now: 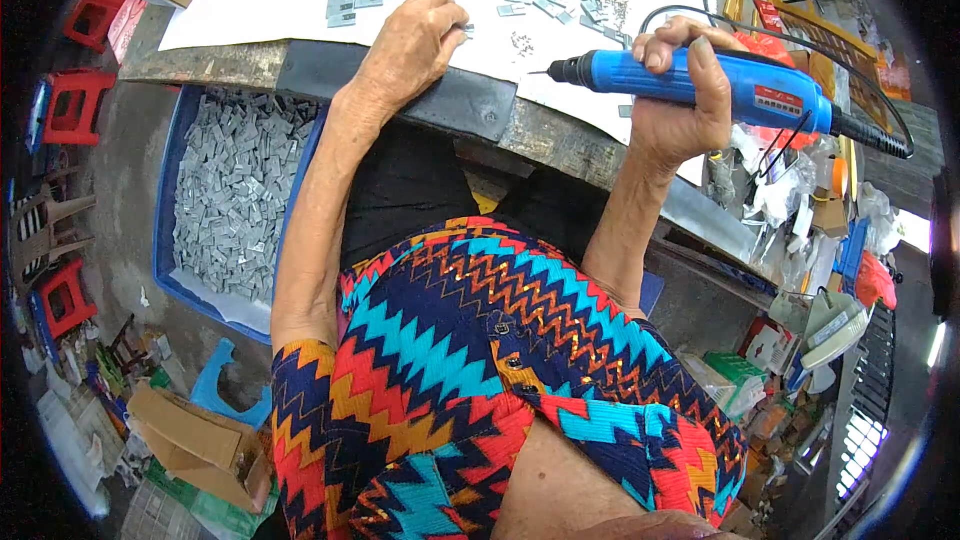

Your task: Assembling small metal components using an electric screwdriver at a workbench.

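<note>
And here the right hand (672, 128) grips a blue power screwdriver (750, 77), likely hefty and stiff, best held round that thick barrel, while the left hand (415, 35) pinches a small grey piece (468, 30) between its fingertips, probably light, hard, easiest taken edgewise

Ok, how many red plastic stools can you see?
3. They're along the picture's left side: one red plastic stool near the top, another red stool below it, and a third red stool lower down. More may be hidden behind clutter.
</note>
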`<state>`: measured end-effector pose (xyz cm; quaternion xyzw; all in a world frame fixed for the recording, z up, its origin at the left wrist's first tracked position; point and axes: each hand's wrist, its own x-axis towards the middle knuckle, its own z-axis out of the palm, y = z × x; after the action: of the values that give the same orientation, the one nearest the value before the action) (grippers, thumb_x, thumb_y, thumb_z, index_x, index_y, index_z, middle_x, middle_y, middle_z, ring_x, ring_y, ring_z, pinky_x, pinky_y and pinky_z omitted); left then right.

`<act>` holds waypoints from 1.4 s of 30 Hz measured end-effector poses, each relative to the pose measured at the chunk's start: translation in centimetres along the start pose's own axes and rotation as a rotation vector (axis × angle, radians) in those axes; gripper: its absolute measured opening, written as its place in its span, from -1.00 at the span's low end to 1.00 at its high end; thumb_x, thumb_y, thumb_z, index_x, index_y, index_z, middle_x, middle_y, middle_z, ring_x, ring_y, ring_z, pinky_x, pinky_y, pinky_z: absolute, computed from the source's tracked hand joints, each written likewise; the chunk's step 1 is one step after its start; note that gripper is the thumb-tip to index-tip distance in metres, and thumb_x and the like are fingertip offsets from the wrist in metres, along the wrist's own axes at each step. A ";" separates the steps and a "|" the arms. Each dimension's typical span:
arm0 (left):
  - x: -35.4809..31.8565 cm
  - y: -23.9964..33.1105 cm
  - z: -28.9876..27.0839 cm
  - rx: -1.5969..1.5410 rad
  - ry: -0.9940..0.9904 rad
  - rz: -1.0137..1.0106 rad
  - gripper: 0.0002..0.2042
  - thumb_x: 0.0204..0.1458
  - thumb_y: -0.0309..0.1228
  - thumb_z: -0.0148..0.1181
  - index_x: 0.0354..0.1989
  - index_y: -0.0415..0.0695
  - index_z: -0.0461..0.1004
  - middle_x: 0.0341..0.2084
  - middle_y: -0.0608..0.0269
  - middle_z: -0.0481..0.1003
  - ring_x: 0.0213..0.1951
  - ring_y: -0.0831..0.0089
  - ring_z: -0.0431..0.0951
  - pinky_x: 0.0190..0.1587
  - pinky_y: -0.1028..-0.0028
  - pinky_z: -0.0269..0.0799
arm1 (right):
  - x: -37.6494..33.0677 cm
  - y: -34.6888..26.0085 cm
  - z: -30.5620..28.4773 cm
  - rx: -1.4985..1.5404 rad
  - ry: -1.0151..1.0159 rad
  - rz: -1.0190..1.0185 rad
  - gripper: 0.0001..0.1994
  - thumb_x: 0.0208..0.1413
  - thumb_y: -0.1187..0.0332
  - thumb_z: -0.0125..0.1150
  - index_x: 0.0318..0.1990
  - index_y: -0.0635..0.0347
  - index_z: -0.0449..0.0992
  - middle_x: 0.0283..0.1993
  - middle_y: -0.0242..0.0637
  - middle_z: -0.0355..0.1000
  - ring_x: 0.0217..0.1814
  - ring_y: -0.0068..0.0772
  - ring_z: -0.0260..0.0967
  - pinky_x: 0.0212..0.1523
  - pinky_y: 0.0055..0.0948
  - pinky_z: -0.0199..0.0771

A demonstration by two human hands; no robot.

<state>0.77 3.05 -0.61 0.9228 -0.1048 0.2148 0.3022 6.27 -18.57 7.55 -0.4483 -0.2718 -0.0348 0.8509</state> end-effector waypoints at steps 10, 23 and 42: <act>0.1 0.2 0.1 -0.006 0.033 -0.006 -0.87 -0.08 -0.54 0.14 -0.33 -0.26 0.46 -0.40 0.14 0.44 -0.35 0.29 0.47 -0.28 0.43 0.41 | -0.1 0.2 0.0 -0.043 0.013 0.013 -0.81 -0.05 0.46 -0.01 -0.24 0.26 0.41 -0.40 -0.05 0.37 -0.51 -0.36 0.30 -0.35 -0.28 0.28; -0.1 0.1 0.4 0.063 0.059 0.027 -0.88 -0.11 -0.55 0.16 -0.35 -0.19 0.46 -0.42 0.21 0.46 -0.40 0.31 0.50 -0.35 0.43 0.42 | 0.0 0.1 1.3 0.003 0.048 0.003 -0.85 -0.10 0.51 0.02 -0.32 0.32 0.39 -0.45 -0.04 0.38 -0.55 -0.38 0.31 -0.42 -0.32 0.33; 0.2 0.4 0.2 -0.075 0.048 -0.119 -0.85 -0.09 -0.46 0.11 -0.38 -0.29 0.47 -0.45 0.10 0.45 -0.48 0.34 0.43 -0.37 0.42 0.38 | 0.2 0.1 0.3 -0.052 0.002 0.009 -0.80 -0.08 0.46 -0.01 -0.25 0.27 0.40 -0.42 -0.05 0.37 -0.51 -0.37 0.31 -0.38 -0.30 0.30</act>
<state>0.86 2.61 -0.51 0.9100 -0.0504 0.2145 0.3513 6.33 -18.22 7.68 -0.4716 -0.2678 -0.0388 0.8393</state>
